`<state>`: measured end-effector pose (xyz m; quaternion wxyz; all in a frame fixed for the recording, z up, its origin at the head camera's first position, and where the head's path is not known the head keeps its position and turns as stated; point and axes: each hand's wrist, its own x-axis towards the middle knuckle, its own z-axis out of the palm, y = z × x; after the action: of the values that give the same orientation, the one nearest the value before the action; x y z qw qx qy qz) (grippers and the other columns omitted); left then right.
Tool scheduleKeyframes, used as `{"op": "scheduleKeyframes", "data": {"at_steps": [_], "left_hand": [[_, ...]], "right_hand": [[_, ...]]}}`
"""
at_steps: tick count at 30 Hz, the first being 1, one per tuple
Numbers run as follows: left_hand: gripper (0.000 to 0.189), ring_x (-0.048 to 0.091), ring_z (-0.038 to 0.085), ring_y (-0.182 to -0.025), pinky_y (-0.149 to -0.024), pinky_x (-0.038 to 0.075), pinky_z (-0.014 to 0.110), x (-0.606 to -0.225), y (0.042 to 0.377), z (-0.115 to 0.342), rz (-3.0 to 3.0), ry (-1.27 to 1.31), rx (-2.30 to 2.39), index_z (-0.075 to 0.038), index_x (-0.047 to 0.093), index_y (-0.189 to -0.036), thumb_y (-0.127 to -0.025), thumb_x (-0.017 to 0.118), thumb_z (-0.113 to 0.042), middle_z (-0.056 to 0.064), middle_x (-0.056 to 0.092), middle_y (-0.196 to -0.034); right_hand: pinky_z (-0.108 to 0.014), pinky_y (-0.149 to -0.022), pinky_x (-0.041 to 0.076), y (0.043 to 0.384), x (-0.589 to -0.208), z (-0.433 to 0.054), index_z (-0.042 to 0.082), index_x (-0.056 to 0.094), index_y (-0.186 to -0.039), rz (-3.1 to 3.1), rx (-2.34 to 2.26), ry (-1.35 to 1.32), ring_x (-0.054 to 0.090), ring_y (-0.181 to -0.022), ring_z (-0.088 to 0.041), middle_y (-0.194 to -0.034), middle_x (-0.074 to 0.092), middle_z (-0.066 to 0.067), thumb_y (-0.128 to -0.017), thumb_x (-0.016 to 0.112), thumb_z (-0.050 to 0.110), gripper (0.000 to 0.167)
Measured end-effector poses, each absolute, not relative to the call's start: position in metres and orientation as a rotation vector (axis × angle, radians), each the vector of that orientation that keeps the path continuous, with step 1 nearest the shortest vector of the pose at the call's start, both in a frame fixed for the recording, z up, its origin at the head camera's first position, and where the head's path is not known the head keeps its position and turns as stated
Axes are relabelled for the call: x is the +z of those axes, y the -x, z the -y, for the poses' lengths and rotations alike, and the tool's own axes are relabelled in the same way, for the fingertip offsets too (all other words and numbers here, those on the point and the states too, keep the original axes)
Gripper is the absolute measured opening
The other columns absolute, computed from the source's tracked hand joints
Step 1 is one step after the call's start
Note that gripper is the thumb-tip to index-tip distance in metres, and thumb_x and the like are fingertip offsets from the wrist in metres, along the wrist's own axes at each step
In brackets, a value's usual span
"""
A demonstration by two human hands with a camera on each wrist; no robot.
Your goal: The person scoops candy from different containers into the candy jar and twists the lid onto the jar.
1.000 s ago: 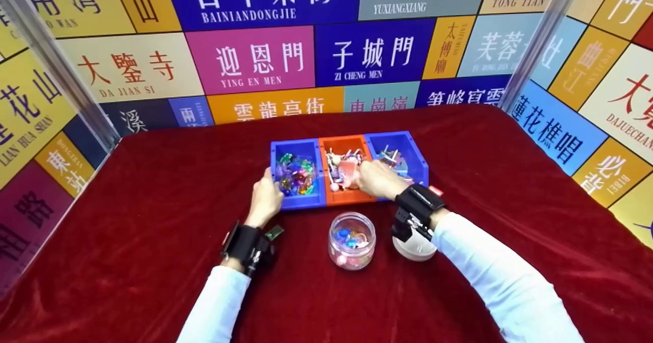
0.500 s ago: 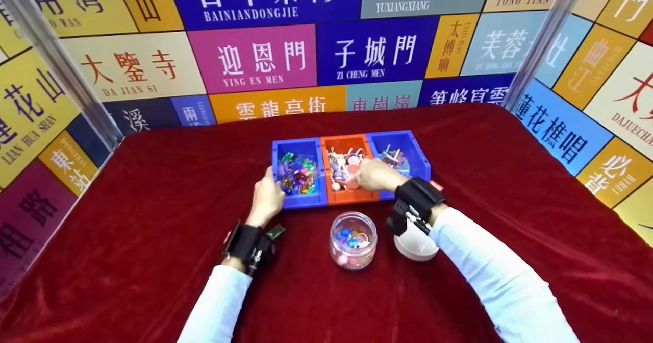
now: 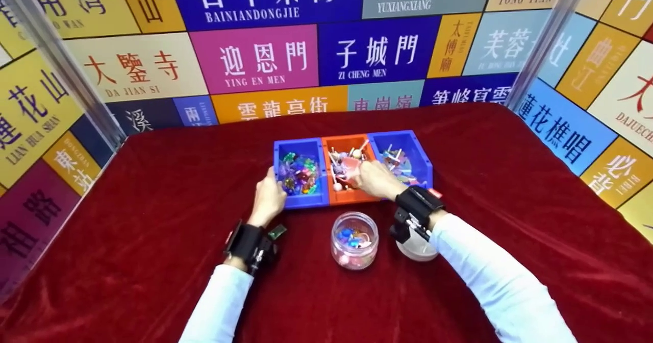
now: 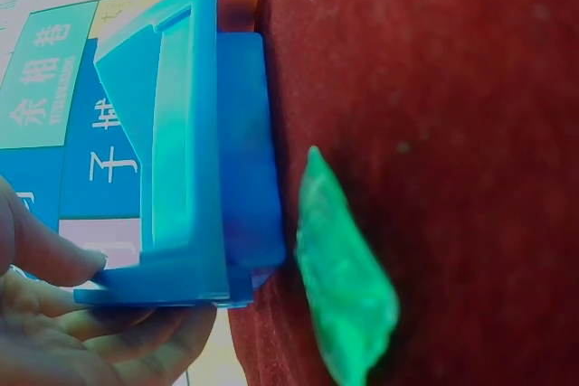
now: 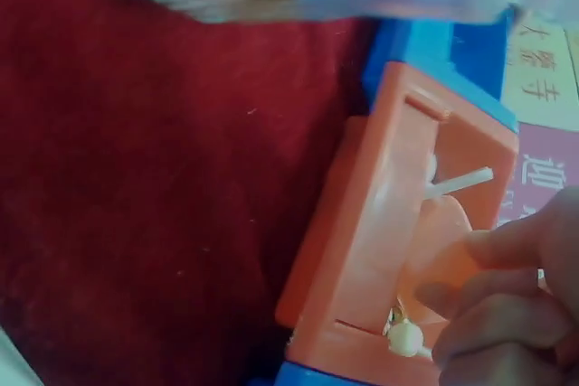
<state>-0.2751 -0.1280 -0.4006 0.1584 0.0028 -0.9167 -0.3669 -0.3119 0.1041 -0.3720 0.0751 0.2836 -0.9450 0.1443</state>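
Observation:
My left hand [image 3: 269,196] grips the side wall of the left blue bin [image 3: 302,201], thumb and fingers on either side of its rim in the left wrist view. This bin holds shiny, gem-like colored pieces [image 3: 302,173]. Over the middle orange bin [image 3: 352,196], my right hand [image 3: 378,179] pinches a pinkish-orange scoop [image 5: 443,246], which is down among lollipops [image 3: 357,153]. The scoop's lower part is partly hidden by the hand and candies. A pale lollipop ball [image 5: 405,339] lies beside my fingers in the right wrist view.
A clear jar [image 3: 355,257] partly filled with colored pieces stands in front of the bins. A whitish round lid [image 3: 419,248] lies under my right wrist. The right blue bin [image 3: 422,167] holds more wrapped lollipops. A green wrapped piece [image 4: 344,277] lies on the red cloth [image 3: 194,179].
The scoop has shifted and tilted among the lollipops, and one lollipop now sticks up at the back of the orange bin. My left hand keeps its grip on the blue bin.

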Motion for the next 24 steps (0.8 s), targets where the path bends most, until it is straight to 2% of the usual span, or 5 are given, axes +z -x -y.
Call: {"op": "scheduleKeyframes", "data": {"at_steps": [3, 6, 9, 19, 24], "left_hand": [[0.039, 0.056, 0.042, -0.094, -0.082, 0.045, 0.046, -0.402, 0.275, 0.127, 2.616, -0.005, -1.046, 0.01, 0.042, -0.122, -0.083, 0.047, 0.005, 0.03, 0.059, -0.1], [0.041, 0.056, 0.041, -0.096, -0.084, 0.045, 0.046, -0.402, 0.276, 0.128, 2.628, -0.022, -1.054, 0.01, 0.041, -0.124, -0.084, 0.047, 0.004, 0.03, 0.058, -0.102], [0.042, 0.056, 0.041, -0.095, -0.084, 0.045, 0.046, -0.402, 0.276, 0.128, 2.636, -0.023, -1.055, 0.011, 0.039, -0.125, -0.084, 0.046, 0.004, 0.03, 0.058, -0.102], [0.04, 0.056, 0.041, -0.096, -0.084, 0.045, 0.046, -0.402, 0.275, 0.126, 2.63, -0.008, -1.061, 0.011, 0.04, -0.124, -0.085, 0.046, 0.004, 0.03, 0.058, -0.101], [0.039, 0.056, 0.041, -0.095, -0.083, 0.045, 0.046, -0.401, 0.275, 0.126, 2.625, -0.014, -1.038, 0.01, 0.041, -0.123, -0.085, 0.047, 0.003, 0.03, 0.059, -0.1]], "right_hand": [[-0.035, -0.045, 0.046, 0.313, -0.375, -0.11, 0.004, 0.049, -0.062, 2.838, 0.502, -0.865, 0.049, -0.05, -0.024, -0.054, 0.042, -0.004, -0.081, 0.052, 0.004, 0.019], [-0.031, -0.046, 0.046, 0.315, -0.382, -0.116, -0.002, 0.057, -0.077, 2.852, 0.588, -0.866, 0.049, -0.053, -0.02, -0.06, 0.05, -0.007, -0.082, 0.051, 0.005, 0.01], [-0.028, -0.048, 0.045, 0.313, -0.386, -0.118, -0.004, 0.059, -0.088, 2.854, 0.672, -0.852, 0.05, -0.055, -0.017, -0.067, 0.057, -0.01, -0.084, 0.049, 0.006, 0.015], [-0.03, -0.053, 0.044, 0.307, -0.394, -0.127, -0.004, 0.06, -0.086, 2.771, 0.774, -0.911, 0.049, -0.057, -0.016, -0.068, 0.058, -0.009, -0.088, 0.05, 0.011, 0.018], [-0.027, -0.052, 0.037, 0.309, -0.388, -0.134, -0.003, 0.063, -0.084, 2.728, 0.949, -0.937, 0.043, -0.056, -0.013, -0.063, 0.053, -0.002, -0.088, 0.052, 0.013, 0.019]]}}
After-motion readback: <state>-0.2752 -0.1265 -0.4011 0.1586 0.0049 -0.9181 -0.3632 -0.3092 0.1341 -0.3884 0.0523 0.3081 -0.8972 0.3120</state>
